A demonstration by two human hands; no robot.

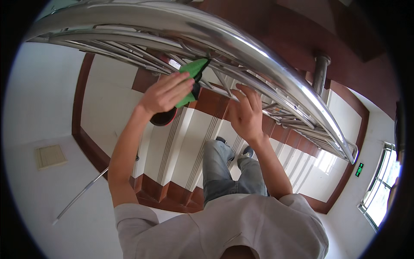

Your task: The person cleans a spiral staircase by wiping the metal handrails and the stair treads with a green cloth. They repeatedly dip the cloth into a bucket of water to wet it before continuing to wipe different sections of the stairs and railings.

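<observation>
My left hand (166, 93) is closed on a green cloth (194, 67) with black parts, beside the slanting bars below the thick steel handrail (207, 23). Part of the cloth hangs below my fingers. Further right, my right hand (246, 114) is raised close to the lower rail (271, 101), fingers bent but apart, with no object visible in it. Whether its fingertips touch the metal I cannot tell. A dark round object with a red rim (164, 118) shows under my left wrist, partly covered by it.
I stand on a staircase with pale treads (192, 149) and brown edging. A thin metal pole (79, 196) slants at the left near the white wall (30, 207). A barred window (381, 183) and a small green sign (359, 169) are at the right.
</observation>
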